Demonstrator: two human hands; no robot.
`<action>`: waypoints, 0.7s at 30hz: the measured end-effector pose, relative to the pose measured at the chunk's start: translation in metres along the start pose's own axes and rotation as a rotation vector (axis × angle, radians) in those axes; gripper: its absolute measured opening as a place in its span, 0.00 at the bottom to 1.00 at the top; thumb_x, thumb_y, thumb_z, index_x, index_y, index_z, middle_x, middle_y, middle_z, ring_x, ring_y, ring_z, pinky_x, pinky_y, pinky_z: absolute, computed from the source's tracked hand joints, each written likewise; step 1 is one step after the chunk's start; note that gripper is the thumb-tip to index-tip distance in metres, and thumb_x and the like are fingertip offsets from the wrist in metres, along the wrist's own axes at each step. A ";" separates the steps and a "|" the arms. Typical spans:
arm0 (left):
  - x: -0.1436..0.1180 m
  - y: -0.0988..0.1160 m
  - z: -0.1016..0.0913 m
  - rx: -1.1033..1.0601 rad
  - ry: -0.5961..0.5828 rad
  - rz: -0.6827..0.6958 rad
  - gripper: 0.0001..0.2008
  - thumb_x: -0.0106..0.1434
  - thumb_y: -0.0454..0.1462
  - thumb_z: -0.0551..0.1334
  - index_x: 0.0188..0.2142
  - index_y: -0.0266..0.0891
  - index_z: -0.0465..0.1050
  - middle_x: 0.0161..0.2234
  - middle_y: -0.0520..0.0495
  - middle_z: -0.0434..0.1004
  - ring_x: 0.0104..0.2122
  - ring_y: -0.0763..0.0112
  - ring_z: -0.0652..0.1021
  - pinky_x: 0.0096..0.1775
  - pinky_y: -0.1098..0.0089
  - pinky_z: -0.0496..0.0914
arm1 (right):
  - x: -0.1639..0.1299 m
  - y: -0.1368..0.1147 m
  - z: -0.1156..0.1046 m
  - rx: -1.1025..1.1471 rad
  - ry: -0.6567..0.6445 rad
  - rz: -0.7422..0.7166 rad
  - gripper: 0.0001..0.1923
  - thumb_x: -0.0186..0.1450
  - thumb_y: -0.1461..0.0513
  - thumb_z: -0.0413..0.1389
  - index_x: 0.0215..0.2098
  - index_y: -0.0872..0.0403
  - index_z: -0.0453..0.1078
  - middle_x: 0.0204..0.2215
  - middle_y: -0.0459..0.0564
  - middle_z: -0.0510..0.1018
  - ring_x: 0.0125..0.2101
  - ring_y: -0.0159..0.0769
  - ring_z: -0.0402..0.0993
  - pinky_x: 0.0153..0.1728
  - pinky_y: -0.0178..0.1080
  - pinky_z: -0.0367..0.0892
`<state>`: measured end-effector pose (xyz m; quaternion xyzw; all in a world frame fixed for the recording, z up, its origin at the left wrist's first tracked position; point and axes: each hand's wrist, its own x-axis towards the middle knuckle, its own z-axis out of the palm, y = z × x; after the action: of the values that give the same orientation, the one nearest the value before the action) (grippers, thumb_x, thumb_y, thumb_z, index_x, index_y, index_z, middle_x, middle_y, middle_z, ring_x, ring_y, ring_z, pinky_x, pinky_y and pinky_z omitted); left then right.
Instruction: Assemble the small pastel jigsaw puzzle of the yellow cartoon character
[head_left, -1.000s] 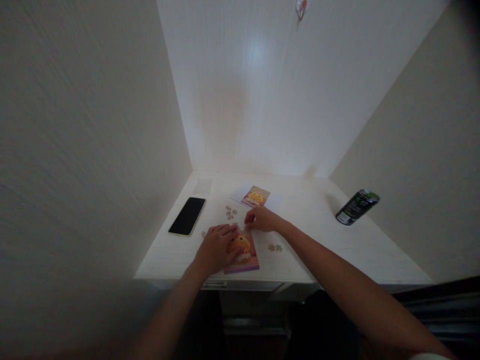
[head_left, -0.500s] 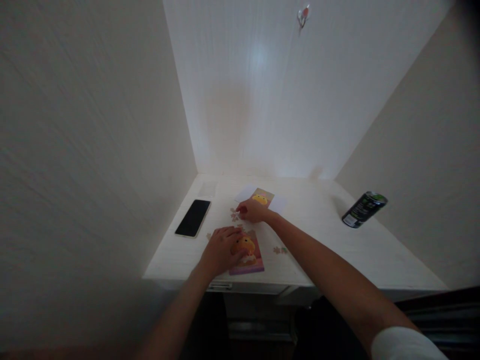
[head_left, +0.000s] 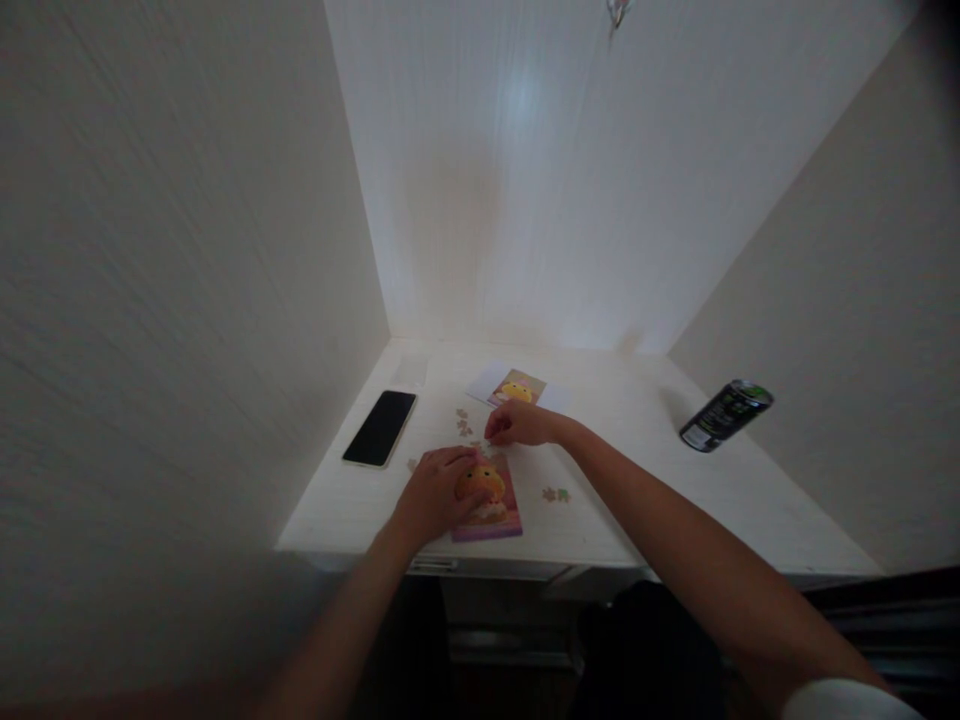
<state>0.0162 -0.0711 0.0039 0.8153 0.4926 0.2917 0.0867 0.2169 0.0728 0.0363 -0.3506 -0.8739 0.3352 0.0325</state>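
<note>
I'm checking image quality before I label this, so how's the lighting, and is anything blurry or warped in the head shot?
Head view: dim and underexposed, with a soft glare patch on the back wall. Wide-angle distortion splays the side walls outward and leans the can. The loose puzzle pieces are too soft to read; the left hand and right hand are only mildly blurred.

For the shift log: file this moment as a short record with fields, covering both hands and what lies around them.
surface: pale desk in a walled corner
left hand: flat on the jigsaw puzzle, a pink picture with an orange figure
right hand: fingers pinched just beyond the puzzle's far edge; whether it holds a piece cannot be told
loose pieces: a few left of the right hand, two more right of the puzzle
reference picture: on white paper, farther back
phone: screen dark, left
drink can: right
</note>
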 end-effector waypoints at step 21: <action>-0.001 -0.001 0.002 0.023 -0.001 0.013 0.19 0.57 0.42 0.69 0.47 0.40 0.76 0.51 0.42 0.77 0.51 0.57 0.75 0.56 0.55 0.66 | -0.005 0.008 0.004 -0.009 -0.024 0.028 0.08 0.60 0.65 0.58 0.37 0.57 0.77 0.30 0.49 0.81 0.28 0.29 0.73 0.28 0.30 0.64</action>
<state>0.0160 -0.0709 0.0012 0.8196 0.4906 0.2862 0.0755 0.2240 0.0716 0.0287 -0.3589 -0.8707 0.3359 0.0158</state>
